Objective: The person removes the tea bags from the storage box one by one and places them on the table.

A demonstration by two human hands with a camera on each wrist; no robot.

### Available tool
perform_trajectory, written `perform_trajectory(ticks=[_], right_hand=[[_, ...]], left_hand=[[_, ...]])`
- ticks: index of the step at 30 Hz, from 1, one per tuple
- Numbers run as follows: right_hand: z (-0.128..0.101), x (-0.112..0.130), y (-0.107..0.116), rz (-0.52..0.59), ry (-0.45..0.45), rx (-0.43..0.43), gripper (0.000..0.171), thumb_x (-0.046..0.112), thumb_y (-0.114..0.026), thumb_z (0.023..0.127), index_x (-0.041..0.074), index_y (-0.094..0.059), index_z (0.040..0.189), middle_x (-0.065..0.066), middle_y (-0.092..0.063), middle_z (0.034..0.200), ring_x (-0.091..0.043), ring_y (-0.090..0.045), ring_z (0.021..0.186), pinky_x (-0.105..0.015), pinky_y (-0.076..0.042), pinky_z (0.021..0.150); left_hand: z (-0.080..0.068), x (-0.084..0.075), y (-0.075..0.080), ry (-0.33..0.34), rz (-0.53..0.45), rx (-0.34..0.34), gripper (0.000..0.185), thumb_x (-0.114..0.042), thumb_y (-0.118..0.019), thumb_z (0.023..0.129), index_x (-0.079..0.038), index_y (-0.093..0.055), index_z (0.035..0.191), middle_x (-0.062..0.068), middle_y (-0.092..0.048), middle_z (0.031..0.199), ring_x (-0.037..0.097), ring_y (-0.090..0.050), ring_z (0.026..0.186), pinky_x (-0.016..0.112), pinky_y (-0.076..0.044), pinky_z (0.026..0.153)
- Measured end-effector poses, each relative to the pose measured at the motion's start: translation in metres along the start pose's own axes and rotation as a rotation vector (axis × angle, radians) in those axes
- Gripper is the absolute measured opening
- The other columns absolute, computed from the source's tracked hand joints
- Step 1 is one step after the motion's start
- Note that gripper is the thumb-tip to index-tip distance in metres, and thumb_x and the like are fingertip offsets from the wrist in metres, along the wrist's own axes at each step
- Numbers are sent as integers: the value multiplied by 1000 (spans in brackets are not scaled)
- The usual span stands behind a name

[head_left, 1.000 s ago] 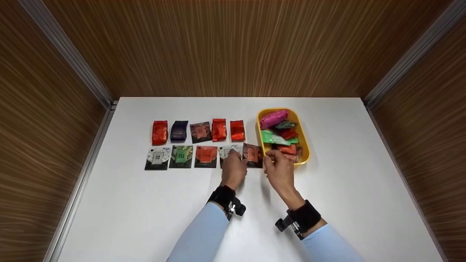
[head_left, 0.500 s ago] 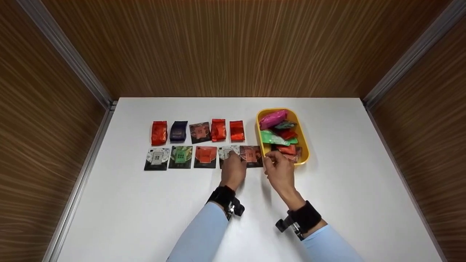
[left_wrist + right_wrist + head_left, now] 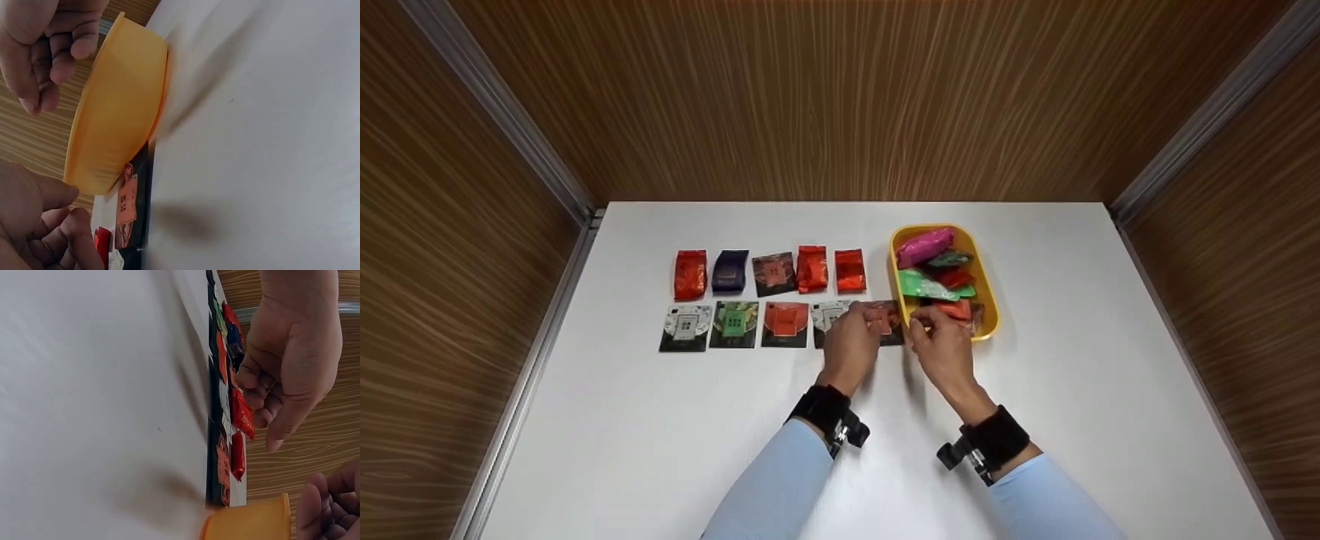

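Observation:
In the head view, my left hand (image 3: 851, 346) hovers over the right end of the front row, its fingers loosely bent and holding nothing. Below it lie a white-and-black flat sachet (image 3: 827, 315) and a dark sachet with a red label (image 3: 891, 321), both partly covered. My right hand (image 3: 944, 351) is by the near left corner of a yellow plastic basket (image 3: 995, 319). The left wrist view shows this right hand (image 3: 53, 45) with relaxed fingers and nothing in them, apart from the basket wall (image 3: 121, 95). Several packets fill the basket, including a pink one (image 3: 925, 247) and a green one (image 3: 928, 283).
Further left in the front row lie a red-labelled sachet (image 3: 785, 324), a green one (image 3: 734, 324) and a white one (image 3: 685, 328). Behind them runs a row with red packets (image 3: 690, 274), a dark blue packet (image 3: 730, 271) and a flat dark sachet (image 3: 774, 273). Wood-grain panels (image 3: 840, 105) enclose the white table (image 3: 660, 435).
The rightmost front sachet was straightened and shifted slightly left beside its neighbour. My left hand has since lifted off the white-and-black sachet and moved right; my right hand has shifted slightly right.

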State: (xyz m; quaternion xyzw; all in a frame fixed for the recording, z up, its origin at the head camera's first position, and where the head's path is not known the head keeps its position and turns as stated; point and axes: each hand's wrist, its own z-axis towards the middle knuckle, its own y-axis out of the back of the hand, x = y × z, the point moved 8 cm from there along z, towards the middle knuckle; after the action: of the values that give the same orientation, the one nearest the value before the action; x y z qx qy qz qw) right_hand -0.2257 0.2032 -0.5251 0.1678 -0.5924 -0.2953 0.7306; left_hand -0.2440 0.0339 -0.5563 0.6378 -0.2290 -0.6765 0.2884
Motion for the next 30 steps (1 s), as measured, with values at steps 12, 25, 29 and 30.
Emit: perform_trajectory(ticks=[12,25,29,30], right_hand=[[33,-13,26,-125,96,61,12,13,-71,100,3,-78,104,-13,-78,88,-28,-72,76,-44,-54,68],[76,-48,39,-179,-77,135,23,19,-62,106,2,-76,112,-17,-77,100,-33,-68,83,-49,-54,82],[89,-53,32,-172,-115,169,25,21,-59,107,3,-74,115,-17,-76,103,-31,-68,83,-46,-53,81],[92,-54,30,-176,-123,173,26,21,-59,107,2,-74,116,-17,-76,104,-31,-68,84,-46,-54,81]], left_hand=[[3,-39,-6,-234,44,48,21,-25,-79,96,-13,-72,113,4,-66,103,25,-59,99,36,-49,86],[7,-47,-22,-278,108,135,39,-28,-78,97,-14,-68,131,8,-64,124,27,-59,115,39,-49,98],[9,-49,-28,-272,108,153,42,-29,-78,97,-13,-68,135,8,-63,129,27,-58,119,39,-49,101],[10,-50,-29,-270,111,155,43,-29,-78,97,-13,-68,136,8,-63,130,27,-58,120,39,-49,102]])
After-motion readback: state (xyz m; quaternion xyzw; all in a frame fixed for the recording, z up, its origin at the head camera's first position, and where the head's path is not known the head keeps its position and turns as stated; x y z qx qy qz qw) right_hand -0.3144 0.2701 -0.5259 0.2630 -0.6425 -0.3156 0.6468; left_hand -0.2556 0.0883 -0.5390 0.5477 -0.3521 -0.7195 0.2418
